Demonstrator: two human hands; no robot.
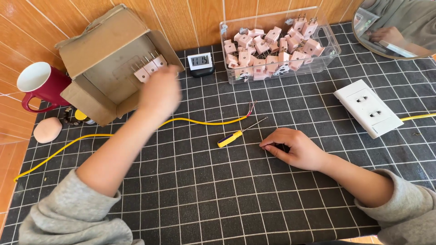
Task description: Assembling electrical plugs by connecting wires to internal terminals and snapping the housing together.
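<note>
Blurred left hand (159, 93) at 3 pink plugs (149, 67), grip unclear, right hand (293, 147) curled on mat

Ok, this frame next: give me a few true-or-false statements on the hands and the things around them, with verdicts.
1. The left hand reaches toward the cardboard box. True.
2. The right hand holds the screwdriver. False: the screwdriver lies on the mat, apart from that hand.
3. The clear bin holds pink plugs. True.
4. The mug stands to the right of the white socket. False: it stands at the far left, beside the box.
5. A yellow wire runs across the mat. True.
</note>
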